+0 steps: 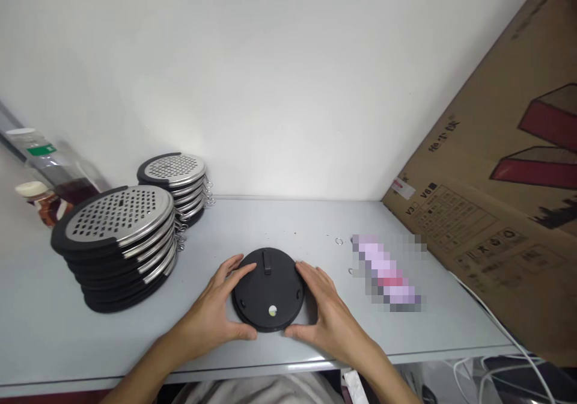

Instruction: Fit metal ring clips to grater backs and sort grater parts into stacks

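Observation:
A round black disc (269, 290) lies flat near the front edge of the table. A raised black tab stands out near its far rim, small nubs sit on its left and right, and a small white-and-yellow sticker is near its front. My left hand (220, 308) is curved around the disc's left side, with fingers at its far left and the thumb at the front. On the right side, my right hand (322, 308) grips the rim the same way, thumb in front. The undersides of both hands and the disc's underside are hidden.
Two stacks of perforated metal rounds with black rims and wire rings, a larger one (119, 247) and a smaller one (174, 178), stand at left. Behind are bottles (58, 163). At right lie a metal ring (339, 241), a pixelated purple object (383, 272) and a cardboard box (487, 211).

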Action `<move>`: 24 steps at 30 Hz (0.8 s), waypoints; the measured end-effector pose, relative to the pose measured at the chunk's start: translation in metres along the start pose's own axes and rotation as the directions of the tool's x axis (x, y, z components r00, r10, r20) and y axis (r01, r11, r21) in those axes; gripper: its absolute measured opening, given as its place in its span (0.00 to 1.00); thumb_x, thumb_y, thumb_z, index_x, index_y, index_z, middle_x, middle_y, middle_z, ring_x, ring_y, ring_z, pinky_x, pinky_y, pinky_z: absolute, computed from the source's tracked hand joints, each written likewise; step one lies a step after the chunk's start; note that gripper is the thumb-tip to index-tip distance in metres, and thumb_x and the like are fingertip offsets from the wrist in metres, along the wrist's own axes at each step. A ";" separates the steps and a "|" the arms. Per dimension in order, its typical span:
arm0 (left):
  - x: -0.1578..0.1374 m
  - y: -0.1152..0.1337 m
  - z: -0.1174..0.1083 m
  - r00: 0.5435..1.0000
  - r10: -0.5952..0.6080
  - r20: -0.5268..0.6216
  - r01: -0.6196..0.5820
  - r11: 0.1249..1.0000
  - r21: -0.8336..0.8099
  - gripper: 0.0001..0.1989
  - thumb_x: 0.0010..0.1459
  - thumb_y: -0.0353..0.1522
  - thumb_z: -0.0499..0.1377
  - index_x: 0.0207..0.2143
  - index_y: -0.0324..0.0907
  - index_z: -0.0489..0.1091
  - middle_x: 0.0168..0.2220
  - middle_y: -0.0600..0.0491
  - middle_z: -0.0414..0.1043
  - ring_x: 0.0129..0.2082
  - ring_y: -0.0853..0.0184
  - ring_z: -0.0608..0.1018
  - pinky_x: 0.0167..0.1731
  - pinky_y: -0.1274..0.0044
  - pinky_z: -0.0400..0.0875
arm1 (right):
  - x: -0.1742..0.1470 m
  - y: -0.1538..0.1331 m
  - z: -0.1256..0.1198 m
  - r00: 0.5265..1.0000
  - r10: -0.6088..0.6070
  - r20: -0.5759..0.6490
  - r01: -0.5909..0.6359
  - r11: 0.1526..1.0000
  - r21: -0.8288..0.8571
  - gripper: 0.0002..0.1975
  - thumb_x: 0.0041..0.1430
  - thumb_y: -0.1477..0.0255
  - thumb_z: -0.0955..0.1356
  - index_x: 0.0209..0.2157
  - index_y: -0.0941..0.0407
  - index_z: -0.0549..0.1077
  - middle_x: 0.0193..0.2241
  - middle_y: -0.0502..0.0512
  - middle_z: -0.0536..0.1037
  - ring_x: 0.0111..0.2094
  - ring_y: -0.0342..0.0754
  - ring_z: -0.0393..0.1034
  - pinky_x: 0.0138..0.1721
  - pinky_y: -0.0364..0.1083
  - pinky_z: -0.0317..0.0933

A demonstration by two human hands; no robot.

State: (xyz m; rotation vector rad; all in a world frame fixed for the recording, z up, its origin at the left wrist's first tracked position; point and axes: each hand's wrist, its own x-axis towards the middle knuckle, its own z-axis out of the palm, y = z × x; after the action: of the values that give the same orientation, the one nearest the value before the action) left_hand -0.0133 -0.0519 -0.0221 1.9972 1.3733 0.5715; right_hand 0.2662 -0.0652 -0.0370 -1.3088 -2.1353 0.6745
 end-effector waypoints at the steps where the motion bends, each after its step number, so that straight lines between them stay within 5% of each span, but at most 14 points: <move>1: 0.000 0.000 0.000 1.000 0.001 0.004 -0.001 1.000 0.003 0.50 0.40 0.37 0.73 0.64 0.58 0.54 0.69 0.51 0.42 0.67 0.50 0.54 0.64 0.60 0.55 | 0.000 0.001 0.000 1.000 -0.005 -0.006 0.005 1.000 -0.001 0.53 0.47 0.51 0.74 0.68 0.52 0.47 0.66 0.64 0.54 0.67 0.64 0.44 0.65 0.66 0.39; 14: 0.003 -0.005 0.004 0.999 0.043 -0.006 -0.042 0.989 0.139 0.44 0.47 0.40 0.68 0.64 0.61 0.54 0.70 0.56 0.42 0.66 0.47 0.56 0.61 0.57 0.59 | 0.002 -0.006 -0.004 0.999 0.034 0.018 -0.034 0.999 0.020 0.53 0.46 0.49 0.74 0.67 0.52 0.49 0.68 0.64 0.50 0.68 0.64 0.39 0.66 0.67 0.37; 24: 0.006 -0.010 0.007 0.996 0.082 -0.017 -0.078 0.981 0.178 0.43 0.49 0.35 0.67 0.65 0.60 0.53 0.70 0.55 0.41 0.65 0.48 0.58 0.59 0.59 0.64 | 0.008 -0.011 -0.007 1.000 0.007 0.009 -0.007 1.000 0.011 0.55 0.44 0.47 0.74 0.66 0.57 0.52 0.64 0.68 0.58 0.66 0.60 0.50 0.67 0.64 0.35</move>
State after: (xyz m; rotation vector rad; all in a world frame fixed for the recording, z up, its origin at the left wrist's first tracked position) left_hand -0.0132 -0.0460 -0.0344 2.2027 1.4067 0.5264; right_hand 0.2605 -0.0615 -0.0232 -1.3098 -2.1317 0.6953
